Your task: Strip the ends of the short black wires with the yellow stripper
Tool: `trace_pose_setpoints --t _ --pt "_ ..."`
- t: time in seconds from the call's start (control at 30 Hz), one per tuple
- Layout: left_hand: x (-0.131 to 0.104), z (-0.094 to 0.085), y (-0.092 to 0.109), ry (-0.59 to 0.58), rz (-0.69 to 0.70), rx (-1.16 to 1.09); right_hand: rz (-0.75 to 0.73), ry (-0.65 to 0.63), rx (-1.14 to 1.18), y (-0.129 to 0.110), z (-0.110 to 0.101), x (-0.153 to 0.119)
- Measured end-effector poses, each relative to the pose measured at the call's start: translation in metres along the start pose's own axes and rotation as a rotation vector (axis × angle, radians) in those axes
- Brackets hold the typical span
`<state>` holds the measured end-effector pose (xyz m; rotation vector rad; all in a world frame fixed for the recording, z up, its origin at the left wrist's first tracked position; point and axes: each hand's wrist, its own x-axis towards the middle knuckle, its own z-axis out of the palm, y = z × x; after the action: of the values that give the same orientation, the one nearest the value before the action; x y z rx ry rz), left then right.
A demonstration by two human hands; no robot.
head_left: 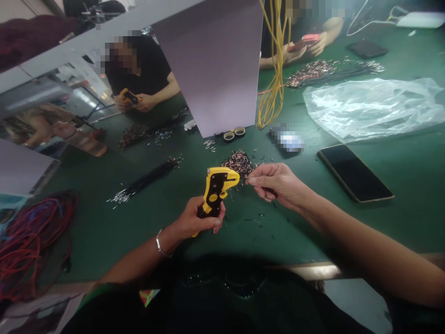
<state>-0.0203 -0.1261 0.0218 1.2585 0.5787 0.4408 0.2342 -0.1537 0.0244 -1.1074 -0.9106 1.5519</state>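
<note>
Btm. v. dark; glare on bag (368, 111).

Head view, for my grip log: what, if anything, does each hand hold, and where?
Left hand: yellow tool, by its handle. Right hand: pinched; cannot tell.

Left hand (205, 215): middle of the frame, wrapped round the handle of a yellow-and-black wire stripper (214, 188), bracelet (159, 243) on the wrist
Right hand (278, 183): just right of the stripper's nose, thumb and finger pinched together, too small to tell what's between them
Scrap pile (238, 160): coppery and black bits, right behind the tool
Black wires (146, 181): neat bundle lying left of centre on the green worktop (292, 246)
Red cables (31, 241): big tangle, lower left
Phone (354, 171): dark screen, right side, clear plastic bag (375, 106) above it
Tape rolls (234, 134): two, near the foot of the pale divider (212, 65)
Co-worker (153, 60): upper left, yellow tool in hand
</note>
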Motion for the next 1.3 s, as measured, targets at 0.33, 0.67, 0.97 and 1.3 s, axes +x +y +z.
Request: trace_pose_setpoints --t 0.33,0.67,0.97,1.3 --pt "0.003 0.0 -0.003 0.139 0.007 -0.061 0.01 -0.001 0.021 0.004 0.003 0.001" --pt "0.004 -0.009 0.002 0.093 0.089 -0.175 -0.035 0.023 0.022 0.007 -0.004 0.006" --pt "0.006 -0.013 0.007 0.108 0.137 -0.17 -0.013 0.048 -0.021 0.008 -0.003 0.007" --pt "0.013 -0.01 0.018 0.075 0.168 -0.212 0.083 -0.059 -0.355 0.014 0.015 0.0"
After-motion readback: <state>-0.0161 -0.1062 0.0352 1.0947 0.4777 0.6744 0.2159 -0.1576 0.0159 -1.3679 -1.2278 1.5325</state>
